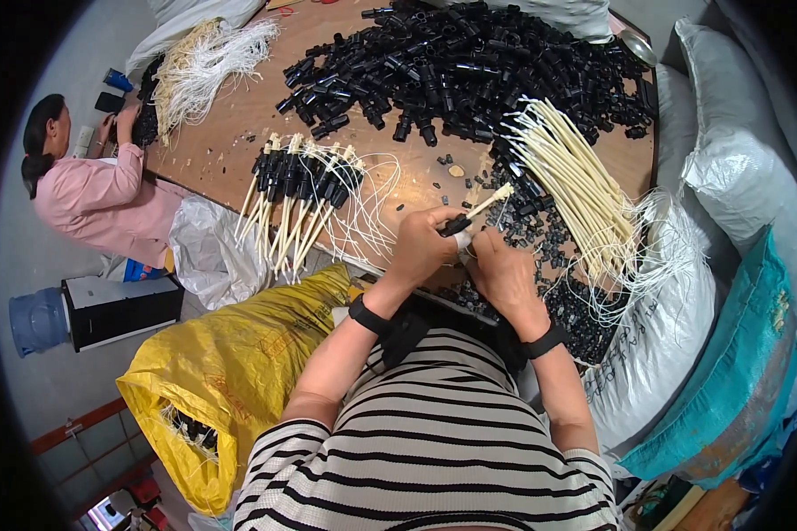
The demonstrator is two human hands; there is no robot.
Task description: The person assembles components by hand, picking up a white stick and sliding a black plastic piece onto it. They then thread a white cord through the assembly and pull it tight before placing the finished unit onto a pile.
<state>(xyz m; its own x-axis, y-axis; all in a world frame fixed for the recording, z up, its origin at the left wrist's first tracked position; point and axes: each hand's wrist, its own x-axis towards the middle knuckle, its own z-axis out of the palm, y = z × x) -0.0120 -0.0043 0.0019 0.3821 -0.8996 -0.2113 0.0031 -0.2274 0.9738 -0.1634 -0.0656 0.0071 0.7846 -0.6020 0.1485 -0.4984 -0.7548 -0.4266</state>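
While black-and-cream assemblies (305, 180) lie on the brown wooden desk (239, 115), the left hand (423, 243) grips a black plastic socket (456, 225) beneath a slim cream tube (490, 202); the right hand (503, 274) bends alongside, contents unclear. Joining seems underway, needing steady alignment next.

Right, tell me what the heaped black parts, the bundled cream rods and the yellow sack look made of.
Black parts: probably hard plastic, glossy, given bright highlights.
Cream rods: perhaps plastic, smooth-looking and evenly coloured.
Yellow sack: likely plastic sheeting, slightly shiny, crisply creased.
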